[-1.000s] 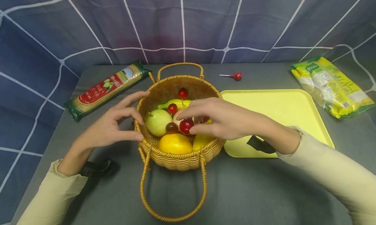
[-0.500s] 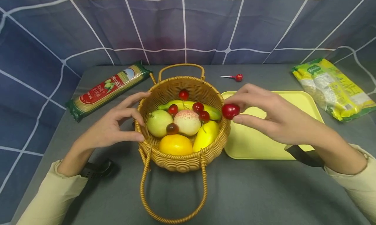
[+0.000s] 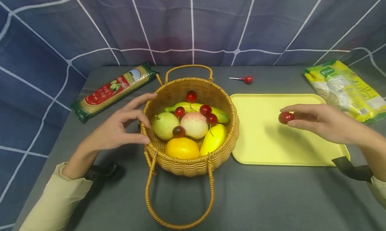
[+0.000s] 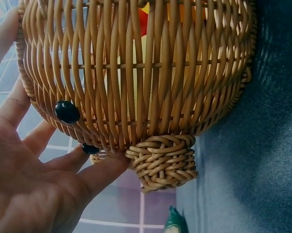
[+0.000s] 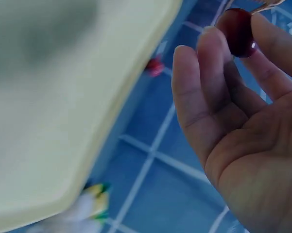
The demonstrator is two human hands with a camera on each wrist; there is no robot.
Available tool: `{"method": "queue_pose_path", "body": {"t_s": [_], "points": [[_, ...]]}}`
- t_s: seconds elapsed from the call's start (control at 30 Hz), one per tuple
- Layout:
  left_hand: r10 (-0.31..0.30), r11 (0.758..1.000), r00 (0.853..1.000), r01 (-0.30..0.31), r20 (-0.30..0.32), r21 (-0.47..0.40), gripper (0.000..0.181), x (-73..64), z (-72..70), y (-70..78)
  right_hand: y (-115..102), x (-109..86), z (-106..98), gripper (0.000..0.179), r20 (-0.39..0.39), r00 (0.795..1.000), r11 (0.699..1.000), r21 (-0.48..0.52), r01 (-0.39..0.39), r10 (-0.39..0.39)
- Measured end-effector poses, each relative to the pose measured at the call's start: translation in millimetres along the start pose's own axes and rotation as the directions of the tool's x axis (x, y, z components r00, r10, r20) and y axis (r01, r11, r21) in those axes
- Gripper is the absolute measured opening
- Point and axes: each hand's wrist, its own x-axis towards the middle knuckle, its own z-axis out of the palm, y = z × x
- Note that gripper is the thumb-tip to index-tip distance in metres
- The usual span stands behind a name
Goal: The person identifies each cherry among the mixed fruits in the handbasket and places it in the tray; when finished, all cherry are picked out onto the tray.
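Observation:
In the head view my right hand (image 3: 321, 120) pinches a small, shiny dark red fruit (image 3: 285, 118) between fingertips and thumb, over the yellow tray (image 3: 253, 137). The right wrist view shows the same oval fruit (image 5: 237, 33) at the fingertips. My left hand (image 3: 116, 125) rests its spread fingertips at the left rim of a wicker basket (image 3: 184, 169). From the left wrist, the left thumb lies beside the basket's woven snout (image 4: 163, 162). Inside are a green pear (image 3: 164, 125), a peach (image 3: 194, 125), an orange fruit (image 3: 182, 148), a yellow mango-like fruit (image 3: 214, 139), a banana (image 3: 221, 115) and several cherries (image 3: 205, 109).
A pack of spaghetti (image 3: 114, 90) lies behind my left hand. At the back is a red lollipop (image 3: 248, 79), and a yellow-green food packet (image 3: 346, 90) lies behind the tray's right end. One basket handle (image 3: 180, 226) hangs toward me. A tiled-pattern cloth (image 3: 217, 23) closes the back.
My right hand has lifted the dark red fruit out of the basket and carried it right, over the tray. The left hand has stayed at the basket's rim.

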Motion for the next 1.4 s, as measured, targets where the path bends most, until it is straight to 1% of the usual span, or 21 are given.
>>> {"method": "queue_pose_path", "body": {"t_s": [0.03, 0.13, 0.23, 0.33, 0.47, 0.63, 0.73, 0.93, 1.03, 1.13, 1.17, 1.27, 1.33, 1.37, 1.4], "points": [[0.004, 1.0, 1.0, -0.004, 0.0, -0.004, 0.035, -0.3, -0.1, -0.1, 7.9, -2.9, 2.0, 0.037, 0.006, 1.0, 1.0, 0.001, -0.012, 0.012], [0.015, 1.0, 1.0, -0.015, 0.004, -0.019, 0.034, -1.1, -0.2, -1.1, 29.0, -10.7, 8.1, 0.035, 0.03, 0.997, 0.996, 0.049, -0.069, 0.068], [0.023, 0.999, 1.0, -0.023, 0.01, -0.034, 0.032, -1.4, 0.1, -2.5, 43.4, -17.0, 13.7, 0.034, 0.026, 0.991, 0.989, 0.065, -0.133, 0.131], [0.021, 0.999, 1.0, -0.021, 0.011, -0.043, 0.031, -1.4, 0.4, -3.0, 51.4, -20.8, 17.8, 0.032, 0.031, 0.983, 0.981, 0.059, -0.184, 0.182], [0.017, 0.999, 1.0, -0.016, 0.01, -0.04, 0.032, -1.2, 0.9, -2.9, 56.8, -23.2, 20.6, 0.031, 0.041, 0.975, 0.975, 0.043, -0.219, 0.217], [0.018, 0.999, 1.0, -0.017, 0.007, -0.045, 0.033, -0.6, 1.2, -2.4, 60.2, -23.9, 21.8, 0.03, 0.034, 0.976, 0.975, 0.047, -0.216, 0.214], [0.012, 0.999, 1.0, -0.012, 0.008, -0.052, 0.034, -0.2, 1.3, -2.4, 60.6, -24.1, 22.1, 0.03, 0.032, 0.978, 0.978, 0.032, -0.207, 0.206], [0.009, 0.999, 1.0, -0.009, 0.012, -0.042, 0.033, 0.4, 1.4, -3.0, 60.4, -25.2, 21.7, 0.034, 0.041, 0.976, 0.977, 0.018, -0.214, 0.214], [0.019, 0.999, 1.0, -0.018, 0.015, -0.041, 0.032, 0.7, 1.4, -2.4, 60.1, -26.3, 19.0, 0.037, 0.046, 0.975, 0.976, 0.012, -0.219, 0.218], [0.015, 0.999, 1.0, -0.014, 0.016, -0.048, 0.032, 0.8, 1.5, -1.4, 57.0, -28.2, 11.9, 0.039, 0.043, 0.971, 0.972, 0.0, -0.235, 0.235], [0.017, 0.999, 1.0, -0.016, 0.016, -0.047, 0.032, 0.8, 1.6, -1.5, 55.3, -28.8, 8.9, 0.039, 0.037, 0.972, 0.973, -0.011, -0.23, 0.23], [0.02, 0.999, 1.0, -0.02, 0.014, -0.048, 0.033, 0.3, 1.2, -1.2, 47.0, -27.6, 1.5, 0.037, 0.003, 0.985, 0.982, -0.073, -0.173, 0.174], [0.028, 0.998, 1.0, -0.028, 0.014, -0.05, 0.033, -0.3, 0.6, -1.4, 37.2, -23.8, -1.5, 0.037, -0.025, 0.99, 0.982, -0.128, -0.141, 0.139], [0.031, 0.998, 0.999, -0.03, 0.014, -0.052, 0.032, -0.7, 0.1, -1.6, 31.1, -21.4, -2.0, 0.037, -0.036, 0.992, 0.983, -0.136, -0.124, 0.12], [0.033, 0.998, 0.999, -0.032, 0.015, -0.053, 0.032, -1.0, -0.2, -1.5, 23.9, -18.3, -2.3, 0.038, -0.044, 0.992, 0.981, -0.152, -0.123, 0.118]]}}
